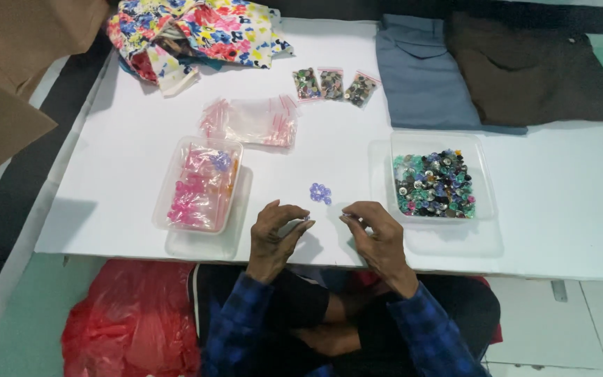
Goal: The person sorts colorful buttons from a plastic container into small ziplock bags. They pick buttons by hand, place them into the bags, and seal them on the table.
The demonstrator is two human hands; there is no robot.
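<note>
Low in the centre of the frame, we are pinching a small clear zip bag (292,227) in our left hand (273,241) while our right hand (378,237) is closing narrow fingers on something tiny, a few loose lilac buttons (320,193) waiting just above, the clear tub of pink filled bags (200,185) at left already well stocked and the clear tub of mixed coloured buttons (434,183) at right remaining full.

Between my hands (329,234) the white surface (560,202) is open up to the small purple beads (320,193). Left is blocked by the pink-filled container (200,185), right by the button tray (435,180).
</note>
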